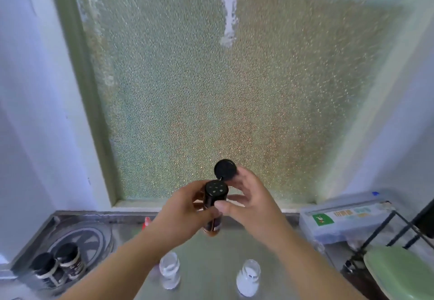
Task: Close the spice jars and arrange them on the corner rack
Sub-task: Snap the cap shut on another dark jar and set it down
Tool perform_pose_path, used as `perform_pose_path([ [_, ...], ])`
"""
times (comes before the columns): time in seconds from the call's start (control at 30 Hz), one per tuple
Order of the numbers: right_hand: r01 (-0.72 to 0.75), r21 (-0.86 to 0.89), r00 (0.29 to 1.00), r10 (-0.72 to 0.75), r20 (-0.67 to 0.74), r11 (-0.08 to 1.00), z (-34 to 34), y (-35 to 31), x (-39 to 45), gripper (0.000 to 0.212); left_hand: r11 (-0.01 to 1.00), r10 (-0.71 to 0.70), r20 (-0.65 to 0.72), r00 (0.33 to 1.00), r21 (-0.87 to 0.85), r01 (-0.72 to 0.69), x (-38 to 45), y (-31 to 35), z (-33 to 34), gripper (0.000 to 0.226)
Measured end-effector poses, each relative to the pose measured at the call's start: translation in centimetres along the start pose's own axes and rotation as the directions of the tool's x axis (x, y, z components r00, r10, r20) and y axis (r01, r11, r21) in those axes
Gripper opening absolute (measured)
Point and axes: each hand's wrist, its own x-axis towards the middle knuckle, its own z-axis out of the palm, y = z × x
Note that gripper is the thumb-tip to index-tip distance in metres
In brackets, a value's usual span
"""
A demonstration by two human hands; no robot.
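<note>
Two hands' grip round spice jar (pixel 212 205), flip-lid (pixel 225 170) open.

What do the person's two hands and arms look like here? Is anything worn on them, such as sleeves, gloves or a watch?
Both the left hand and the right hand are bare: no gloves, rings or watch show. The forearms are bare too as far as the picture's bottom edge, with no sleeve in view. No markings show on them.

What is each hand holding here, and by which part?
Left hand grips the spice jar round its body; right hand pinches its open flip cap.
</note>
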Motion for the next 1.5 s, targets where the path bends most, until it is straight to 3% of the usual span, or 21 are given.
perform_pose_path([
  [0.17, 0.145, -0.035, 0.989, -0.143, 0.048, 0.989, 0.0, -3.3, -0.2, 0.061, 0.994, 0.044, -0.031, 0.999, 0.097, -0.040, -1.5, 3.0, -2.2, 0.022],
  [0.27, 0.214, -0.128, 0.976, -0.206, 0.075, 0.968, -0.2, -4.4, -0.8, 0.052, 0.986, 0.025, -0.032, 0.999, 0.163, -0.020, -2.2, 3.8, -2.8, 0.027],
  [0.37, 0.335, -0.286, 0.942, -0.309, 0.134, 0.898, -0.3, -5.2, -1.3, 0.036, 0.984, -0.011, -0.065, 0.998, 0.175, 0.022, -2.6, 4.5, -3.0, 0.027],
  [0.5, 0.465, -0.415, 0.885, -0.426, 0.189, 0.782, -0.4, -5.8, -1.5, 0.027, 0.998, -0.020, -0.093, 0.995, 0.062, 0.025, -3.3, 5.0, -2.6, 0.015],
  [0.6, 0.499, -0.469, 0.865, -0.447, 0.226, 0.728, -0.4, -5.8, -1.8, 0.021, 0.994, 0.003, -0.119, 0.993, 0.108, 0.010, -3.6, 4.8, -1.8, 0.018],
  [0.8, 0.366, -0.386, 0.915, -0.251, 0.317, 0.847, -1.0, -6.6, -1.7, 0.031, 0.978, 0.005, -0.112, 0.994, 0.206, 0.018, -3.4, 5.4, -2.1, 0.018],
  [0.9, 0.219, -0.424, 0.942, -0.077, 0.327, 0.879, -1.4, -8.2, -0.7, 0.047, 0.982, 0.001, -0.186, 0.983, 0.187, 0.035, -2.8, 6.4, -2.3, 0.048],
  [1.0, 0.150, -0.414, 0.951, -0.016, 0.309, 0.898, -1.3, -8.8, -0.4, 0.045, 0.969, 0.038, -0.272, 0.962, 0.245, 0.031, -3.2, 6.6, -1.8, 0.062],
  [1.13, 0.111, -0.380, 0.964, -0.005, 0.268, 0.918, -0.6, -8.1, -0.6, 0.043, 0.945, 0.081, -0.376, 0.923, 0.323, 0.049, -3.8, 6.5, -1.1, 0.055],
  [1.3, 0.075, -0.291, 0.980, -0.016, 0.200, 0.954, -0.4, -7.6, -0.7, 0.035, 0.951, -0.042, -0.263, 0.964, 0.284, 0.119, -3.9, 4.8, -2.1, 0.033],
  [1.4, 0.023, -0.222, 0.980, 0.022, 0.195, 0.975, -0.9, -7.4, 0.1, 0.029, 0.949, 0.047, -0.217, 0.975, 0.314, 0.025, -4.0, 4.4, -2.8, 0.025],
  [1.5, 0.021, -0.301, 0.964, 0.061, 0.259, 0.953, -1.5, -8.1, 0.4, 0.030, 0.879, 0.218, -0.189, 0.957, 0.464, -0.108, -4.1, 4.6, -3.3, 0.036],
])
